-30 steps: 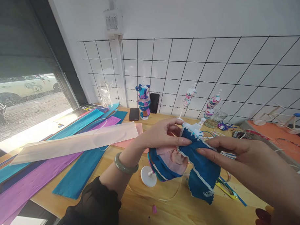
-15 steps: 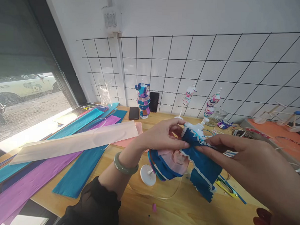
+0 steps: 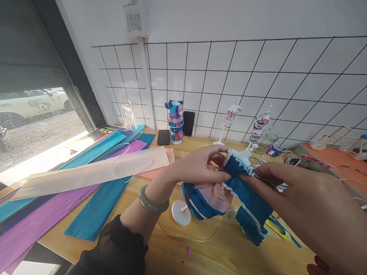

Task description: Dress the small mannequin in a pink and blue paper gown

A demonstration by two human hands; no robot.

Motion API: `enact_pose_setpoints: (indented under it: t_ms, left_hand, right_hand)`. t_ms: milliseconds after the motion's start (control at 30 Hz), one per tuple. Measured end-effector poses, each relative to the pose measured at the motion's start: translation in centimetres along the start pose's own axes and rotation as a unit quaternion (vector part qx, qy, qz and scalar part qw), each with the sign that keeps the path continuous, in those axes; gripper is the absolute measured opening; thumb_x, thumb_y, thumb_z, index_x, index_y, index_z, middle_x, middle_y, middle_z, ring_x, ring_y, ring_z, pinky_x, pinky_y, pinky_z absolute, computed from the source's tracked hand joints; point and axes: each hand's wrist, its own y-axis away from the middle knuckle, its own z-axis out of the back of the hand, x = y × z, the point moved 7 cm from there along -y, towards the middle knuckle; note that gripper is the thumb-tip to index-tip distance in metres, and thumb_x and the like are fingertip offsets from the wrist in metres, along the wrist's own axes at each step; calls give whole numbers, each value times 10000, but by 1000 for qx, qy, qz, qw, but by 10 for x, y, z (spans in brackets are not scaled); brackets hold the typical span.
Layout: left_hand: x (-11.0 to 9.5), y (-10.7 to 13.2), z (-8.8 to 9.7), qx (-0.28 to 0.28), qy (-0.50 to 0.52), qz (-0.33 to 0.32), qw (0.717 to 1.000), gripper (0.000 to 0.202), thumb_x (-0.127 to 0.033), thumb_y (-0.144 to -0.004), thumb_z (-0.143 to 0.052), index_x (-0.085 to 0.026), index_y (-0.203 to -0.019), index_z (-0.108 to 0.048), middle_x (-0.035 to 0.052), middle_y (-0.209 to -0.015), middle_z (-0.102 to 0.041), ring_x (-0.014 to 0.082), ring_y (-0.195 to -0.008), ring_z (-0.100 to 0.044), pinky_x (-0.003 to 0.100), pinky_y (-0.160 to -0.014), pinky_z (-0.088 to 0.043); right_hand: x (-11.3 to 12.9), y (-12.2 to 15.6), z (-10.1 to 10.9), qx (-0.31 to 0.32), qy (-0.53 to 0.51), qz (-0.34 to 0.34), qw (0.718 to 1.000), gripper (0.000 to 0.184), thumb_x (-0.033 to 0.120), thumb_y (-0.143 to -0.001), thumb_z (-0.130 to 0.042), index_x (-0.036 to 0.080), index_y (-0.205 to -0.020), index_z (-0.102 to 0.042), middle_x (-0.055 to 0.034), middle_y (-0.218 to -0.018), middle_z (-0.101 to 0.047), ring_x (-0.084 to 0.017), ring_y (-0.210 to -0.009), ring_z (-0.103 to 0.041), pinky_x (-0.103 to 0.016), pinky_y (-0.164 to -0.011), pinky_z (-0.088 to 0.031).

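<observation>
A small white dress form (image 3: 243,156) lies tilted between my hands, its round base (image 3: 181,213) toward the left. Around it is a layered skirt (image 3: 203,201) of blue and pale pink crepe paper. My left hand (image 3: 199,165), with a green bangle at the wrist, is closed around the form's waist, thumb on the paper. My right hand (image 3: 289,190) pinches a dark blue crepe paper strip (image 3: 253,197) at the bodice. The strip's zigzag-cut end hangs down toward the table.
Crepe paper strips (image 3: 91,171) in several colours spread across the left side. Behind stand a finished-looking dressed form (image 3: 175,121), two phones and two patterned forms (image 3: 260,124). Yellow-handled scissors (image 3: 278,230) lie beneath my right hand. At right is an orange board (image 3: 328,160).
My right hand has shifted slightly, its fingertips now closer in against the bodice. The hanging blue strip has swung a little. My left hand keeps its hold.
</observation>
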Motion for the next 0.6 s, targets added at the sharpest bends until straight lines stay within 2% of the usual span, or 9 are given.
enact_pose_setpoints:
  t_ms: [100,200,400,600]
  left_hand:
    - [-1,0,-2,5,26,8,1000,512,-338,-744,-727,-167,-1194,-551,87,-1070,-646,200,-1009,-610,338,-875,-489]
    - [1,-1,-3,-20,31,23,999,601,-408,-688,-779,-176,-1192,-550,93,-1061,-654,227,-1015,-615,358,-853,-495]
    - [2,-2,-7,-18,1,1,1000,504,-303,-708,-761,-167,-1152,-565,74,-980,-664,196,-929,-632,340,-838,-493]
    - [0,-1,-6,-29,-11,9,999,446,-205,-717,-707,-169,-1146,-592,71,-1026,-678,199,-963,-635,328,-844,-496]
  right_hand:
    - [-1,1,0,1,9,-3,1000,350,530,-872,-510,263,-667,-605,20,-461,-581,-191,-388,-538,-270,-399,-326]
    - [-1,2,0,8,22,9,1000,325,506,-876,-517,262,-686,-615,16,-506,-619,-198,-414,-562,-279,-419,-341]
    - [-2,3,0,14,30,16,999,407,564,-879,-483,257,-637,-595,17,-459,-584,-186,-386,-536,-274,-393,-330]
    - [-2,0,-5,38,-2,19,999,394,549,-860,-504,260,-604,-585,9,-456,-602,-183,-380,-543,-273,-373,-321]
